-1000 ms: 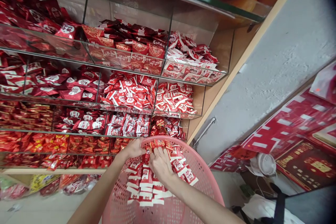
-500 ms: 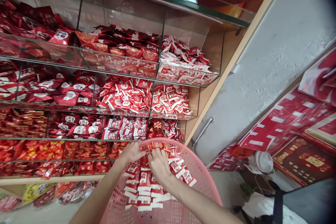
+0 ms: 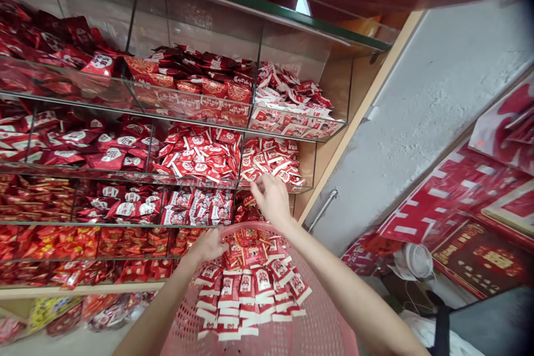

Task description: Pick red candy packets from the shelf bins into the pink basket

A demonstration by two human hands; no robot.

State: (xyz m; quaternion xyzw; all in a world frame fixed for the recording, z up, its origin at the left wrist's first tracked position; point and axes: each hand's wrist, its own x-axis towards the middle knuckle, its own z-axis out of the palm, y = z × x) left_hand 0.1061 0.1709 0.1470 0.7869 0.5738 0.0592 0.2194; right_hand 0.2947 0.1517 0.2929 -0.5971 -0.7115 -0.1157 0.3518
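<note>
A pink perforated plastic basket (image 3: 321, 289) holds red-and-white candy packets (image 3: 246, 289) laid in overlapping rows, with red-and-gold packets (image 3: 252, 253) at its far end. My left hand (image 3: 211, 245) grips the basket's far left rim, thumb on the inner side. Above the basket, my right hand (image 3: 273, 200) is raised in front of the shelf, its thumb and fingers apart and no packet visible in them. It is nearest to a compartment of dark red and gold packets (image 3: 246, 208), which it partly covers, and to red-and-white packets (image 3: 271, 158) just above.
Glass-fronted shelves (image 3: 192, 117) full of red wrapped sweets fill the left and middle. Their wooden side panel (image 3: 362, 117) meets a grey wall (image 3: 417, 111). At the right are red boxes (image 3: 488, 256) and a dark chair (image 3: 492, 322). Bagged goods (image 3: 112, 311) lie below the lowest shelf.
My right hand has left the packets in the basket and moved up to the shelf compartments. The red-and-gold packets it covered now show. My left hand stays on the rim.
</note>
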